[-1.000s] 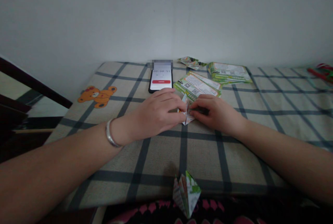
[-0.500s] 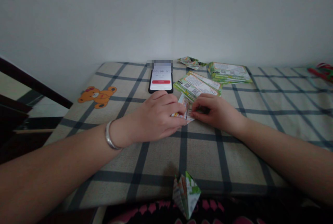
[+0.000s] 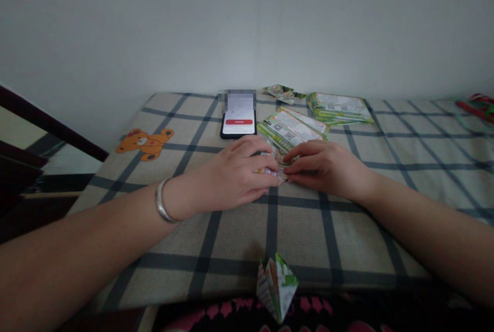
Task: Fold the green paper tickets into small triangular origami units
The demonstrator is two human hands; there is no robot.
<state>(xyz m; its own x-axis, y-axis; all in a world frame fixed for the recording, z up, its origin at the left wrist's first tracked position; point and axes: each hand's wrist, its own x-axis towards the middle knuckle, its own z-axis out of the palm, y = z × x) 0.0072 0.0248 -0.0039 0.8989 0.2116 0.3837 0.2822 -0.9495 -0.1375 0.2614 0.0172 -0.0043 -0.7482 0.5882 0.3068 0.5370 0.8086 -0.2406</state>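
folded white paper [image 3: 275, 172], orange and purple print, on the surface [image 3: 231, 239] between left hand [image 3: 243, 173] and right hand [image 3: 330, 170], both curled and touching it, pinch unclear, leaflets [image 3: 296, 130] beyond, square codes [image 3: 278, 127], lettering blurred

So the paper [image 3: 267, 171] between the left hand [image 3: 241, 172] and right hand [image 3: 328, 170] looks like thin printed stuff, creased. The flyers [image 3: 292, 128] just beyond the right hand are smooth paper too. Bangle [image 3: 162, 202] behind the left hand is shiny metal, phone [image 3: 239, 128] past it has a glassy screen. Tablecloth [image 3: 239, 239] under both: matt, slightly rough cloth. Wall [image 3: 173, 28] beyond them: matt, mostly smooth.
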